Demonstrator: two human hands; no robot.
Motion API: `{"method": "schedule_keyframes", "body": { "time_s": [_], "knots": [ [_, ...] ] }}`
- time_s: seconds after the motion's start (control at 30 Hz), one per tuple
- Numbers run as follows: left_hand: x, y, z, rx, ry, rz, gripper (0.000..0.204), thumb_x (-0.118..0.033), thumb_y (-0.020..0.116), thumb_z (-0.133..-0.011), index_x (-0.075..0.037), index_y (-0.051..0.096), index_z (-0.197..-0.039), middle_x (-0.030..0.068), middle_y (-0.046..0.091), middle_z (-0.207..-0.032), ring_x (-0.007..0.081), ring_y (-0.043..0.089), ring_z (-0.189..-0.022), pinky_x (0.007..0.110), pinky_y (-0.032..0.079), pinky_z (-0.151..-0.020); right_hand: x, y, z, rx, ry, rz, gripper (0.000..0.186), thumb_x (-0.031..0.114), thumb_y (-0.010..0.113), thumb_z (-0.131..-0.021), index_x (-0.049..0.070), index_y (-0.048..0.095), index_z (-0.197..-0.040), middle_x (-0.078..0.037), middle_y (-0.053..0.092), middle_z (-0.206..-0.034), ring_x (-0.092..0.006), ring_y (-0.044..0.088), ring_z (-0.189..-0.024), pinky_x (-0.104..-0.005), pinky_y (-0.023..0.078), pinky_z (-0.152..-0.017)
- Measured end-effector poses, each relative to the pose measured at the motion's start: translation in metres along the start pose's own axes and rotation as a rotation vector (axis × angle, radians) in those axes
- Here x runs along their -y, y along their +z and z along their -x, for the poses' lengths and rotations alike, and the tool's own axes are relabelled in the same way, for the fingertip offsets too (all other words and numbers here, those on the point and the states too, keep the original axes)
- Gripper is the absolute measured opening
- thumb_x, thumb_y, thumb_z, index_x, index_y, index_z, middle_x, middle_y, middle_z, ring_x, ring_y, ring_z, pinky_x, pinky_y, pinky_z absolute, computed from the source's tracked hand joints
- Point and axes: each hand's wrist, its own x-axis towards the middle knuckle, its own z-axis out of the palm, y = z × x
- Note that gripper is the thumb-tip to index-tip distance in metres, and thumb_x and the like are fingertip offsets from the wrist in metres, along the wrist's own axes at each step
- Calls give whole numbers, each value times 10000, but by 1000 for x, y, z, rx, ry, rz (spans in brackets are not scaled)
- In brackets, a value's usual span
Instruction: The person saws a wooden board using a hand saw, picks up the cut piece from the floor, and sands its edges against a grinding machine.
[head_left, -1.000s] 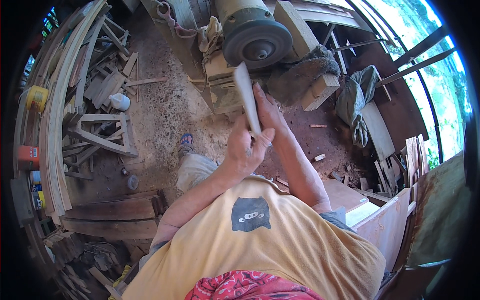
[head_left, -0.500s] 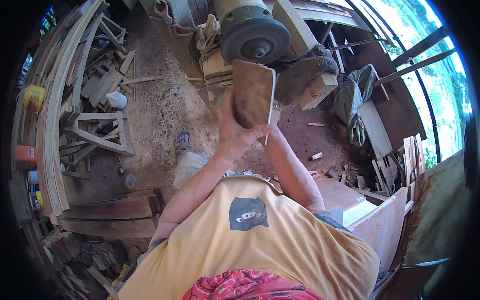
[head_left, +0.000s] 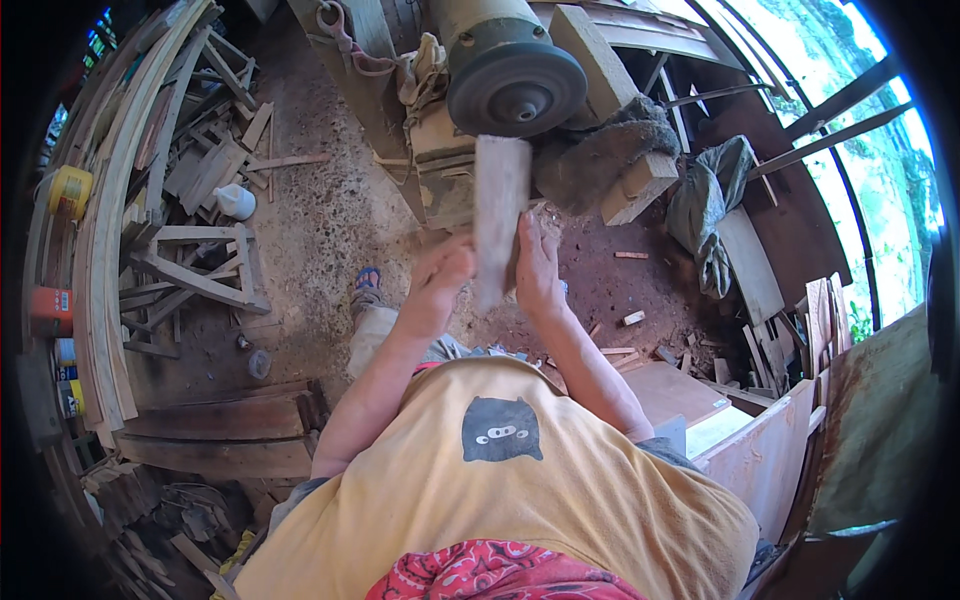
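Observation:
Between my two hands a flat wooden piece (head_left: pixel 500 205) stands edge-on, its pale narrow side facing me and smeared by motion. My left hand (head_left: pixel 440 285) is at its left side with the fingers bent, partly blurred. Against its right side lies my right hand (head_left: pixel 538 268), fingers pointing up along it. Just beyond the piece's far end is a round dark grinding wheel (head_left: pixel 480 95) on a motor housing (head_left: pixel 485 25). The far end sits right below the wheel's lower rim; I cannot tell whether they touch.
A wooden beam (head_left: pixel 640 185) with dark dusty cloth (head_left: pixel 600 160) over it juts out right of the wheel. Pink-handled scissors-like tool (head_left: pixel 345 40) hangs at the far left post. Long planks (head_left: pixel 100 230) and a wooden trestle (head_left: pixel 200 265) line the left. Scraps litter the floor.
The wooden piece has turned from showing its broad brown face to showing its narrow pale side. My left hand has shifted left and lower, and my right hand now shows along the right side.

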Motion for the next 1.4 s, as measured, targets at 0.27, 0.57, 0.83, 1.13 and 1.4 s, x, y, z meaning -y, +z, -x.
{"method": "schedule_keyframes", "body": {
  "time_s": [0.27, 0.57, 0.83, 1.13, 1.4],
  "knots": [
    [-19, -27, -17, 148, -66, 119, 512, -301, 796, -865, -26, 636, -1265, 49, 685, -1156, 142, 624, -1058, 317, 493, -938, -26, 29, -11, 398, 214, -269, 248, 263, 568, -1004, 58, 645, -1120, -28, 622, -1018, -116, 578, -955, -306, 491, -803],
    [-81, -65, -64, 18, 205, -478, 175, -167, 756, -905, -26, 711, -999, 32, 731, -855, 68, 632, -770, 273, 515, -710, 1, 17, 7, 80, 33, 178, 407, 343, 435, -1064, 24, 552, -1287, -36, 625, -1013, -65, 431, -716, -237, 391, -614],
    [-133, -58, -90, 31, 538, -1281, 222, -107, 750, -877, 13, 585, -790, 147, 529, -623, 114, 472, -582, 334, 430, -556, 24, 86, -31, 90, 122, -187, 486, 388, 491, -1047, -11, 472, -1325, -85, 609, -925, -49, 362, -590, -209, 311, -519],
    [-159, -43, -83, 25, 572, -1336, 288, -124, 741, -882, 15, 518, -762, 214, 502, -638, 341, 391, -557, 382, 415, -531, 30, 111, -52, 109, 249, -438, 424, 444, 412, -1081, 37, 531, -1100, -59, 575, -845, -64, 337, -542, -236, 235, -447],
    [-159, -34, -67, -119, 542, -1349, 294, -151, 732, -896, 15, 527, -766, 221, 538, -642, 313, 443, -537, 382, 429, -537, 27, 119, -52, 86, 216, -367, 493, 510, 400, -1070, 65, 551, -923, -11, 481, -690, -73, 332, -525, -253, 217, -452]
  ]
}}
